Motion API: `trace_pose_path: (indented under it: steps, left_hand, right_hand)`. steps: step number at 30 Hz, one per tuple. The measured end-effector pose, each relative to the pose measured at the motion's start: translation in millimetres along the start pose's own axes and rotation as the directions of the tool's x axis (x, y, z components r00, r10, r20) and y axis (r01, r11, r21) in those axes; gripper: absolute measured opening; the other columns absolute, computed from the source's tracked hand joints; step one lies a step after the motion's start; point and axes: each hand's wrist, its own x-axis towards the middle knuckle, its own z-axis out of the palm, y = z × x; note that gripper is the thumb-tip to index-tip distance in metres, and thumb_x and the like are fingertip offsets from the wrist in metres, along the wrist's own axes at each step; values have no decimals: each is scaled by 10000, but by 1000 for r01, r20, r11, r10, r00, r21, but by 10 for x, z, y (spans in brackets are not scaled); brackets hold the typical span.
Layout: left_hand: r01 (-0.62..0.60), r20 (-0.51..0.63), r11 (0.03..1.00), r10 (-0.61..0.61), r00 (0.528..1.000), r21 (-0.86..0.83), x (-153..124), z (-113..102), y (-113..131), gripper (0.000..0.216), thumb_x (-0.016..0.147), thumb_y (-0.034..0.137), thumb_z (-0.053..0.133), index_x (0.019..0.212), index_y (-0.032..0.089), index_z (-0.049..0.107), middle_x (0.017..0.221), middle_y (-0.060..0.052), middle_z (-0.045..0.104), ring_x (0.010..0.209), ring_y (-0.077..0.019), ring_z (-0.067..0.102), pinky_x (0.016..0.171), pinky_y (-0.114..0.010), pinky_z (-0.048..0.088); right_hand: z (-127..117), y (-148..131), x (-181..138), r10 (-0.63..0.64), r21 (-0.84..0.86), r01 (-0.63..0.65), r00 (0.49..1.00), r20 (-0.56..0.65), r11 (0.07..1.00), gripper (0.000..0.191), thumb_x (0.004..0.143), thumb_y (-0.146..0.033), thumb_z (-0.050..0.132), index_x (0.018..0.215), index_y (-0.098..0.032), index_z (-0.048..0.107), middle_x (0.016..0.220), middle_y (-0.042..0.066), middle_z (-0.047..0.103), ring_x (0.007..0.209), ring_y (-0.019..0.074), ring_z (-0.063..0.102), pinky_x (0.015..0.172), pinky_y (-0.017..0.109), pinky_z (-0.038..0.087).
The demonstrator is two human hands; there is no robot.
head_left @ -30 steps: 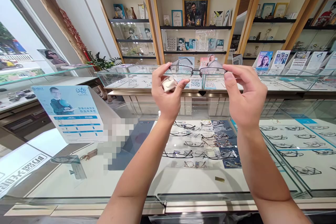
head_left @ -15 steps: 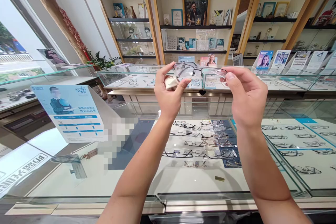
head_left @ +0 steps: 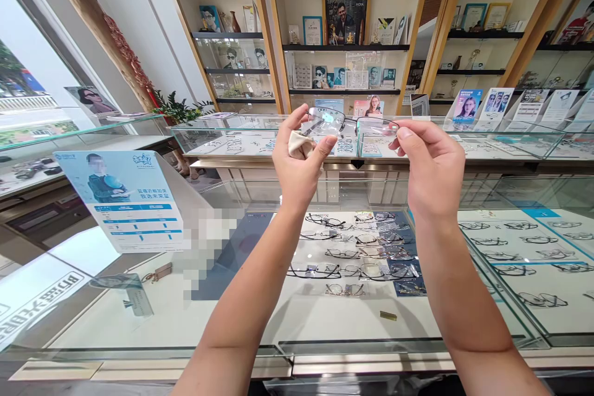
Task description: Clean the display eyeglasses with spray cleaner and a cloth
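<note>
Above a glass-topped table (head_left: 320, 328), a pair of glasses (head_left: 351, 117) is held up in the air between two bare hands, at about the height of the far display case (head_left: 260, 147). The left hand (head_left: 299, 167) supports the outer end of one side: its forefinger rests against the upper corner of the frame, its thumb reaches out beneath the lens, and a bunched cream cloth (head_left: 301, 144) sits in the bend of the fingers. How the other fingers lie around the cloth cannot be told. The right hand (head_left: 439, 170) pinches the opposite end of the frame between thumb and forefinger, with the remaining fingers curled behind. A bluish glint shows on the lens nearer the left hand.

Below, under the glass, spectacle frames (head_left: 343, 254) lie in rows between the forearms, partly on a dark blue board (head_left: 229, 260). A small yellowish block (head_left: 388, 316) lies nearer the front edge. To the left stands a blue and white card (head_left: 125, 204), tilted back. Behind the far case, wood-framed shelves (head_left: 348, 47) hold pictures, and a green plant (head_left: 179, 110) stands beside a leaning log (head_left: 95, 18).
</note>
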Motion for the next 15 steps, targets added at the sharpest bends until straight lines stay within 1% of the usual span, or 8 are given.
trace_pose_path:
  steps: [2,4,6,10,13,15]
  left_hand:
    - [68,38,997,-67,997,-30,-3,2,-10,750,853,736,882,1488,382,699,1396,-101,731,1163,-281,773,909,-395,669]
    - [108,64,993,-105,992,-43,-1,2,-31,774,846,751,879,1506,396,685,1354,-98,746,1080,-263,785,860,-386,669]
    - [107,84,994,-103,991,-38,4,0,-51,783,857,768,857,1516,390,670,1337,-101,757,1081,-262,788,860,-380,667]
    - [95,104,995,-92,990,-22,15,4,-43,785,883,794,812,1518,364,648,1387,-114,756,1148,-271,784,899,-386,665]
    - [128,99,990,-122,988,-59,29,4,-5,774,867,775,846,1486,354,654,1388,-103,767,1079,-249,796,880,-382,669]
    - [146,114,985,-135,984,-91,45,-3,14,752,853,752,875,1452,348,665,1359,-96,783,1031,-236,801,858,-375,671]
  right_hand:
    - [6,-8,-3,24,-33,-24,1000,-3,999,192,1036,-426,702,1088,-284,820,1089,41,815,918,192,738,872,409,645]
    - [9,-13,-4,36,-72,-36,999,-5,997,204,1037,-425,685,1095,-281,818,1099,43,819,926,196,742,866,409,646]
    - [9,-8,-3,42,-91,-41,999,0,995,205,1037,-411,669,1097,-280,816,1102,42,820,928,194,746,858,401,646]
    - [6,31,7,53,-97,-50,998,28,994,198,1030,-363,644,1101,-278,808,1117,39,817,945,190,755,842,385,644]
    - [0,60,25,67,-98,-62,997,49,993,207,1006,-317,636,1121,-281,804,1135,41,814,987,199,764,836,380,642]
    - [-2,73,37,107,-77,-102,993,56,992,204,972,-283,649,1100,-278,807,1114,36,817,976,197,765,829,376,636]
